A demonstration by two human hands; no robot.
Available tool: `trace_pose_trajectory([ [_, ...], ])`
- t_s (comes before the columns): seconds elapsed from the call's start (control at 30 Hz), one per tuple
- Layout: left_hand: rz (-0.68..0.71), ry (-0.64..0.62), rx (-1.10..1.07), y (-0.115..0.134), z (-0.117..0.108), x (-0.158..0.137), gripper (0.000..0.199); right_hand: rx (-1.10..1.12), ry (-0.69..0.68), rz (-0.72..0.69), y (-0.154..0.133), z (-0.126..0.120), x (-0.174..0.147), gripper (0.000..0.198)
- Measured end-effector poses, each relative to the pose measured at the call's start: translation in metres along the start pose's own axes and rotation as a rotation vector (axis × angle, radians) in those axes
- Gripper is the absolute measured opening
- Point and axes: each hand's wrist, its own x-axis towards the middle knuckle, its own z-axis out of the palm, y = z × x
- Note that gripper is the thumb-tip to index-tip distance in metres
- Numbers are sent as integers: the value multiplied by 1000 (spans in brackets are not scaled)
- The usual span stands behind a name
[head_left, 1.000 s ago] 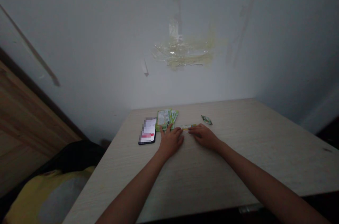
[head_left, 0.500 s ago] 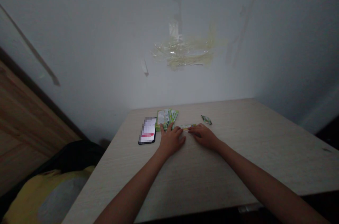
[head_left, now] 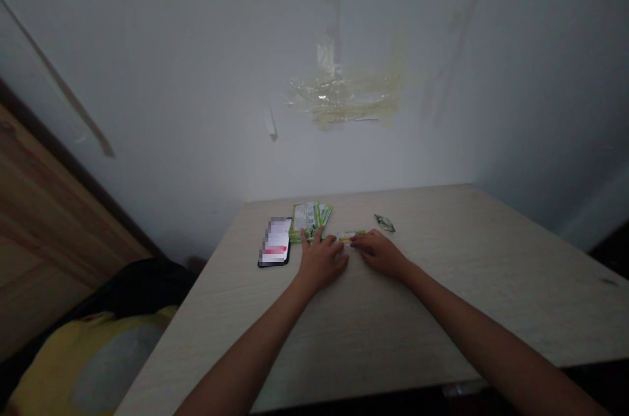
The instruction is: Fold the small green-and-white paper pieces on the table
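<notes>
A narrow green-and-white packet (head_left: 350, 235), seemingly folded flat, lies on the table in front of both hands. My left hand (head_left: 320, 262) rests with spread fingers; some reach the lower edge of a stack of green-and-white packets (head_left: 307, 214), others touch the narrow packet's left end. Fingers together, my right hand (head_left: 383, 253) presses and grips the narrow packet's near right edge. Its fingertips partly cover that edge. Beyond the right hand lies a small folded green packet (head_left: 384, 223), touched by neither hand.
A phone (head_left: 275, 242) with a lit, partly blurred screen lies left of the stack on the pale wooden table (head_left: 393, 324). Behind rises a grey wall (head_left: 196, 75) with peeling tape (head_left: 348, 98). A yellow-and-grey soft thing (head_left: 88, 363) sits low at the left, below a wooden panel.
My left hand has shifted slightly right along the narrow packet. The right hand stays at its edge, its fingers barely moved. The whole view has shifted a little.
</notes>
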Motion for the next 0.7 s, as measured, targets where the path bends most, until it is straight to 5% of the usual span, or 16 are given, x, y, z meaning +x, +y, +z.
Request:
trace_pose_trajectory([
  [0.7,28,10,-30,6,5,-6,37,17,6,11,-3,-3,0,37],
])
